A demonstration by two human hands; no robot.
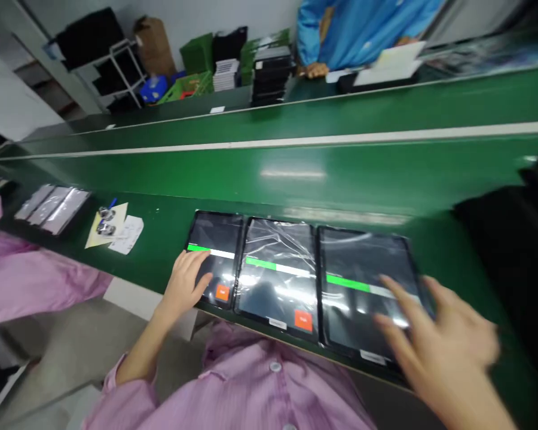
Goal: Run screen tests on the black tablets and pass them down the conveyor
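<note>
Three tablets lie side by side along the near edge of the green bench, each lit with a green-and-white bar on a dark screen. My left hand (186, 280) rests with fingers apart over the left edge of the left tablet (219, 233). The middle tablet (275, 292), under shiny clear film, has an orange square at its lower right; no hand is on it. Over the right tablet (349, 310) my right hand (443, 328) is spread and slightly blurred, hiding its lower right part. Whether those fingertips touch the screen I cannot tell.
A dark stack (511, 239) stands at the right. Left lie papers (128, 234) with small round items and several film-wrapped pale devices (54, 208), beside a person in a pink sleeve (40, 263). Across the raised green divider (233, 173), a person in blue (363, 30) sits near stacked black devices (271, 74).
</note>
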